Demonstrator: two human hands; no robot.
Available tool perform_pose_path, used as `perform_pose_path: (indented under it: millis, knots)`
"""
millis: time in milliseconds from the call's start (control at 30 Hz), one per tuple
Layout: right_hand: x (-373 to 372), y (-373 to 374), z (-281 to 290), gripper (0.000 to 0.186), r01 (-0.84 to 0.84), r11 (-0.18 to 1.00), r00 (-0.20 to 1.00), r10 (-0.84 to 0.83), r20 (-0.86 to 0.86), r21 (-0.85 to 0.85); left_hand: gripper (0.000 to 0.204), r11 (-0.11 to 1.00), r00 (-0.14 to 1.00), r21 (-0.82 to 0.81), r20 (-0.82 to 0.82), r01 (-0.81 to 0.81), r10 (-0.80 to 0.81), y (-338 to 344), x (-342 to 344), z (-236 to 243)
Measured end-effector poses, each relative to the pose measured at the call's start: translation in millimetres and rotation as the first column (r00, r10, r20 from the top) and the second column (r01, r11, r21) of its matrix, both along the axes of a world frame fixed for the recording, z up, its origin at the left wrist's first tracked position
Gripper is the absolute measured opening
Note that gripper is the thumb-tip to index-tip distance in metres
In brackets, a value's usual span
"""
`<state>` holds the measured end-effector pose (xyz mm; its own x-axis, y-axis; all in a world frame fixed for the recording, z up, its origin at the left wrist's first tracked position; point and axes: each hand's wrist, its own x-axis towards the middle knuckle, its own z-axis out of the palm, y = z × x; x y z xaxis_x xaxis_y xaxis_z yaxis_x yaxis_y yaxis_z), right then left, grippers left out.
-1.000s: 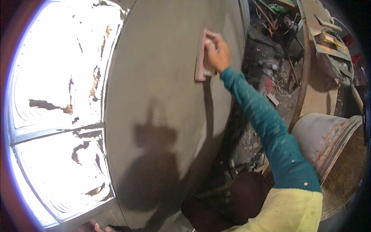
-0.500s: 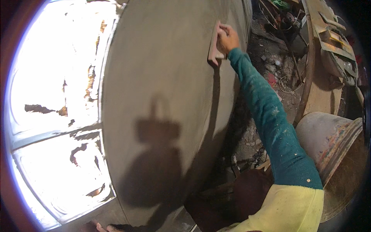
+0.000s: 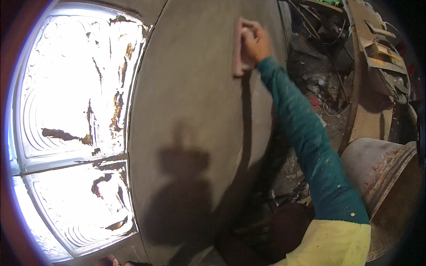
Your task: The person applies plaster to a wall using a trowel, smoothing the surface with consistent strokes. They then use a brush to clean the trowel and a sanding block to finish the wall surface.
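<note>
My right hand (image 3: 258, 43) reaches up and away, its fingers wrapped around a pinkish plastering float (image 3: 238, 55). The float stands on edge in the view, its face against the smooth grey plastered wall (image 3: 199, 93). A long shadow falls from it down the plaster. At the bottom edge only a bit of my left hand (image 3: 115, 261) shows, by the lower part of the wall; most of it is cut off, so its grip is hidden.
Bright glass blocks (image 3: 66, 88) fill the left side. On the right are a large worn bucket (image 3: 372, 162), a wooden plank (image 3: 368, 119) and a flat board tool with a yellow-edged handle (image 3: 384, 54). Rubble (image 3: 326, 86) and a loose wire lie beyond the wall's right edge.
My right hand and the float have moved slightly left and up across the plaster. The view has shifted, so the glass blocks sit further right. Less of my left hand shows.
</note>
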<state>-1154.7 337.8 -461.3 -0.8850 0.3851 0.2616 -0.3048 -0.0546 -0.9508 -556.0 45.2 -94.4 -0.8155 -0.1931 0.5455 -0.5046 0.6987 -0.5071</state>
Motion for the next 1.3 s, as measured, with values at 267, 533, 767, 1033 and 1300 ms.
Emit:
perform_pose_path:
  millis: [267, 533, 767, 1033, 1300]
  knots:
    - [34.3, -27.6, 13.7, 0.034, 0.073, 0.982, 0.991, -0.052, -0.120, 0.173, 0.037, 0.988, 0.996, -0.134, 0.046, -0.073, 0.080, -11.6, 32.1, 17.6]
    - [88.0, -65.9, 35.3, 0.037, -0.027, 0.996, 0.983, 0.042, -0.179, 0.088, 0.038, 0.994, 0.998, -0.094, 0.014, -0.061, 0.063, -33.2, 65.5, 21.8]
    - [-21.4, 10.6, 24.8, 0.035, -0.010, 0.993, 0.982, 0.032, -0.185, 0.116, 0.038, 0.998, 1.000, -0.058, 0.010, -0.029, 0.029, -11.2, -9.4, 2.8]
    - [-51.9, 28.6, 20.5, 0.035, 0.003, 0.986, 0.983, 0.028, -0.183, 0.168, 0.038, 0.999, 1.000, -0.037, 0.000, -0.030, 0.030, -17.1, -12.1, -5.1]
    - [-84.8, 45.9, 27.3, 0.036, 0.040, 0.981, 0.995, -0.023, -0.096, 0.187, 0.039, 0.999, 1.000, -0.038, -0.011, -0.015, 0.014, -21.1, -11.8, -9.7]
